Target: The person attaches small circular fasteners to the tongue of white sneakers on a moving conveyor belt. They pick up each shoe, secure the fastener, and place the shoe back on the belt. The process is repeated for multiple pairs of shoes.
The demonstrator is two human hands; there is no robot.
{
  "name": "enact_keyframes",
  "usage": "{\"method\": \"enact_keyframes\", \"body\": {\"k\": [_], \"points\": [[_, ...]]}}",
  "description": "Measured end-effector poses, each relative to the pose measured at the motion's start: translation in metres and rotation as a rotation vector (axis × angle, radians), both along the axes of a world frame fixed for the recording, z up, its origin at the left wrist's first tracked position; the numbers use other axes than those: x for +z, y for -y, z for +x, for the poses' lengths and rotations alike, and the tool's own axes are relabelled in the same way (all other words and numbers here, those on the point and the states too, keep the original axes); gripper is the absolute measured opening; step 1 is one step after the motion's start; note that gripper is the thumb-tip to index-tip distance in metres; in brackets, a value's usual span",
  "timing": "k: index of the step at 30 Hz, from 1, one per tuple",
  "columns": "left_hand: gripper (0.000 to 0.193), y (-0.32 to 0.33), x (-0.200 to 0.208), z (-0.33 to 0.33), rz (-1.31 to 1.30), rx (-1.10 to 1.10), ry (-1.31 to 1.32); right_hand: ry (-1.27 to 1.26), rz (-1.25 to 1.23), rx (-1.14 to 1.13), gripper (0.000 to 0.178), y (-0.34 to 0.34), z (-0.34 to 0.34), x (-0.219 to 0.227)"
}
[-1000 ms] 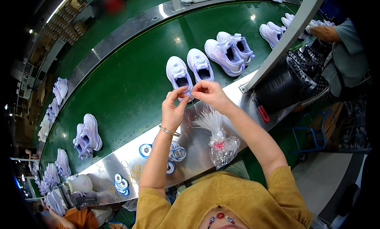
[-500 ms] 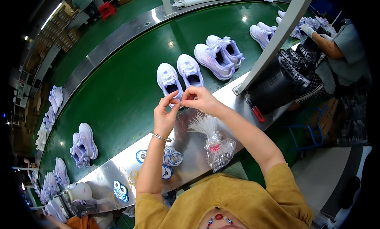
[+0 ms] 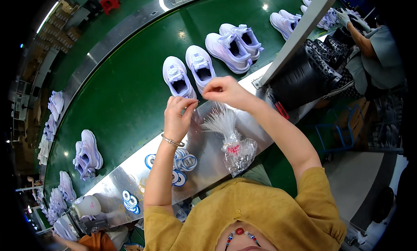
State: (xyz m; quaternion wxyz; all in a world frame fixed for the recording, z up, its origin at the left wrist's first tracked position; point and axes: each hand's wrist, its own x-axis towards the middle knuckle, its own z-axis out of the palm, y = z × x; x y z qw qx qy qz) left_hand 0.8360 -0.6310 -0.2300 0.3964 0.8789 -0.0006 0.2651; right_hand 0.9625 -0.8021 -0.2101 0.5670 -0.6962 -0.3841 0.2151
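My left hand (image 3: 179, 117) and my right hand (image 3: 222, 89) are raised close together over the metal ledge (image 3: 130, 173), fingertips pinched. A thin clear plastic strand seems to run between them, but it is hard to make out. Just below the hands, a clear bag of plastic strands (image 3: 232, 140) stands on the ledge with its strands fanned out at the top. Beyond my hands, a pair of white shoes (image 3: 187, 73) lies on the green conveyor belt (image 3: 121, 99). My left wrist wears a thin bracelet.
More white shoe pairs lie on the belt at the right (image 3: 234, 45), the left (image 3: 87, 155) and the far left rim. Blue-and-white round tags (image 3: 182, 164) lie on the ledge. A slanted grey post (image 3: 299, 29) and a black bin (image 3: 304, 77) stand to the right, beside another person's arm (image 3: 360, 34).
My hands have stayed together in front of the shoe pair, with the fingertips now slightly further apart. The view has shifted a little, and the shoes sit further left.
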Motion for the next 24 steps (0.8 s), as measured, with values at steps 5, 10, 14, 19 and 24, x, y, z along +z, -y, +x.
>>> {"method": "enact_keyframes", "body": {"k": [5,10,14,19,24], "points": [[0.011,-0.002,-0.006,-0.031,0.01,0.217,0.011,0.012,-0.227,-0.282,0.017,0.067,-0.004,-0.017],[0.025,0.055,-0.02,-0.063,0.047,0.317,0.059,0.307,-0.555,-0.298,0.025,0.052,-0.024,-0.035],[0.03,0.102,-0.038,-0.055,0.173,0.016,0.029,0.555,-0.748,-0.364,0.022,0.024,-0.022,-0.062],[0.044,0.125,-0.04,-0.046,0.302,-0.06,-0.08,0.319,-0.413,-0.432,0.018,0.051,-0.012,-0.055],[0.056,0.138,-0.052,-0.04,0.387,-0.119,-0.159,0.077,0.038,-0.612,0.009,0.064,-0.028,-0.051]]}}
